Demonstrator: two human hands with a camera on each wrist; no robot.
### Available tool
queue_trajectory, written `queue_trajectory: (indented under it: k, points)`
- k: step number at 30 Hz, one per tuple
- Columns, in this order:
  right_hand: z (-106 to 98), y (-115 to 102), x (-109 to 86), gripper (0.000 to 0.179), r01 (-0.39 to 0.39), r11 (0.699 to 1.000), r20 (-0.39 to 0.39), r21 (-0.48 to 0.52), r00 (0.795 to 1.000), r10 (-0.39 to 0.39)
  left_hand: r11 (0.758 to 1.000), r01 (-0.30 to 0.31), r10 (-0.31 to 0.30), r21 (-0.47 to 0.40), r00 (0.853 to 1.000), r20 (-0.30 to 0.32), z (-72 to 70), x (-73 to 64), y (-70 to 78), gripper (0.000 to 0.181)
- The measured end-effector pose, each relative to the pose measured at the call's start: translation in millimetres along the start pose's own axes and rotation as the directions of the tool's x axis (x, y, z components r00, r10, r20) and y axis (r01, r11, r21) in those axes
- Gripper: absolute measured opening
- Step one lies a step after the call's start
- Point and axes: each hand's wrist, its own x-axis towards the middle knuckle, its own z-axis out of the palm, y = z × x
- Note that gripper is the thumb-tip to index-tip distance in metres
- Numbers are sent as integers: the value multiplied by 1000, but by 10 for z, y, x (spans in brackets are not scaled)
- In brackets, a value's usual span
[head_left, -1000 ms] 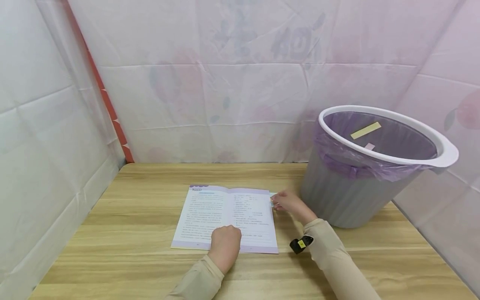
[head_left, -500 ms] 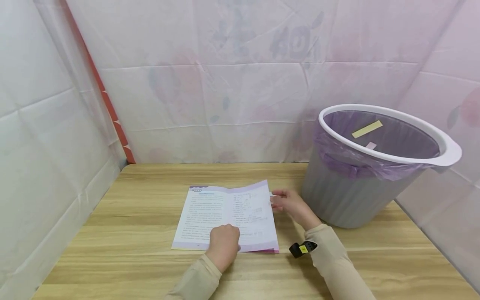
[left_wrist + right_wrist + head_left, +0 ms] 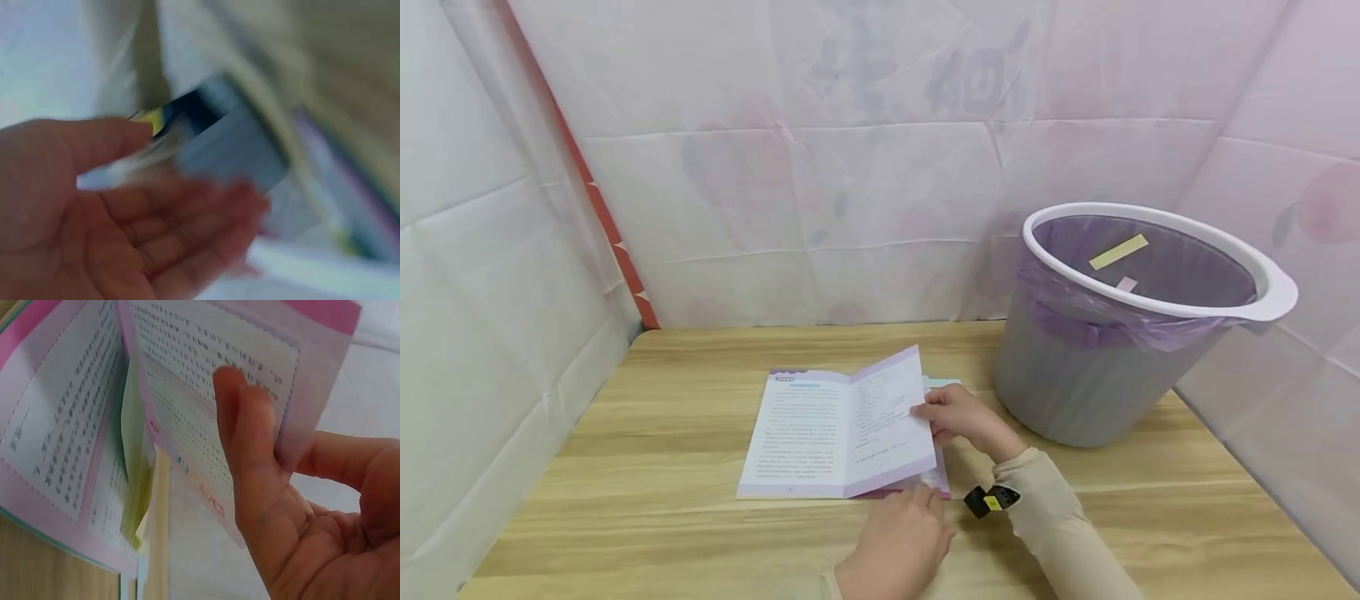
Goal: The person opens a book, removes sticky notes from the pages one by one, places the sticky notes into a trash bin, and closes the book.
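An open booklet [image 3: 793,433] with printed pages lies on the wooden table in the head view. My right hand [image 3: 966,421] pinches the outer edge of its right-hand page [image 3: 887,417], which is raised at a slant. In the right wrist view, the right hand's thumb and fingers [image 3: 256,431] have that page between them, and a yellow-green piece [image 3: 140,506] shows deeper between the leaves. My left hand [image 3: 901,537] is at the booklet's front edge, fingertips right at the lower right page. Blurred in the left wrist view, the left hand's fingers extend with nothing between them.
A grey bin [image 3: 1075,375] with a white rim and purple liner stands at the right, close to my right hand. Inside it show a yellow strip [image 3: 1118,252] and a pink strip [image 3: 1126,284]. A pale blue edge [image 3: 942,382] peeks out behind the raised page.
The right-hand page has come up off the booklet and leans left with my right hand. My left hand has moved off the pages, right and toward the front edge.
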Motion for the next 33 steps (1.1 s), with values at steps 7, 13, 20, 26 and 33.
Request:
queue_trajectory:
  k: [7, 13, 20, 26, 33]
  points:
    - [127, -186, -86, 35, 288, 954, 19, -88, 958, -287, 948, 308, -308, 82, 951, -8, 255, 63, -55, 43]
    - [357, -212, -251, 20, 207, 778, 75, -594, 976, -202, 917, 377, -390, 130, 915, 98, 209, 71, -235, 44]
    - [519, -144, -294, 28, 210, 687, 172, -695, 977, -125, 891, 411, -439, 192, 888, 136, 272, 81, -352, 36]
    - [484, -140, -271, 32, 229, 671, 218, -705, 971, -103, 884, 437, -448, 165, 893, 38, 360, 67, -444, 26]
    - [418, -126, -186, 24, 282, 671, 265, -686, 955, -131, 897, 439, -441, 47, 895, 63, 382, 46, -553, 13]
